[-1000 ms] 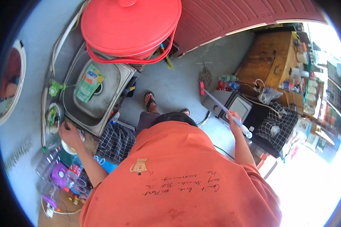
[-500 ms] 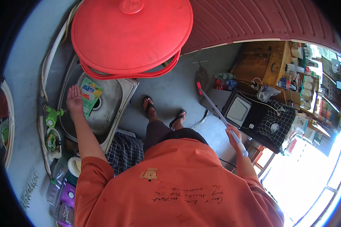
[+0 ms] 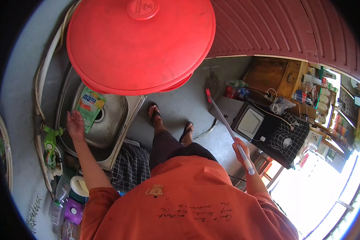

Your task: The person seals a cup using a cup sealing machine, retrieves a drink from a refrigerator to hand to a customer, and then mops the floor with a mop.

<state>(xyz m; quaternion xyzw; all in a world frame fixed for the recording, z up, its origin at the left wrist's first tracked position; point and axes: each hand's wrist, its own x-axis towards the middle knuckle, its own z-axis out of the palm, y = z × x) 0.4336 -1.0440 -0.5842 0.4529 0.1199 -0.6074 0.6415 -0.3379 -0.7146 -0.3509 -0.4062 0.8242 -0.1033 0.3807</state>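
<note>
At the far left a green tap (image 3: 50, 138) juts from the wall beside a steel sink (image 3: 110, 136). The left hand (image 3: 75, 125) reaches into that sink, fingers released and spread, touching the lower edge of a green soap pouch (image 3: 90, 107) that lies in the basin beside the drain. A big red lid (image 3: 140, 44) sits above the sink's far end. Two sandalled feet (image 3: 170, 122) stand on the grey floor. Further right, the right hand (image 3: 241, 148) has its fingers clenched around the pale handle of a mop (image 3: 224, 120), whose head rests on the floor near a black stove (image 3: 270, 134).
</note>
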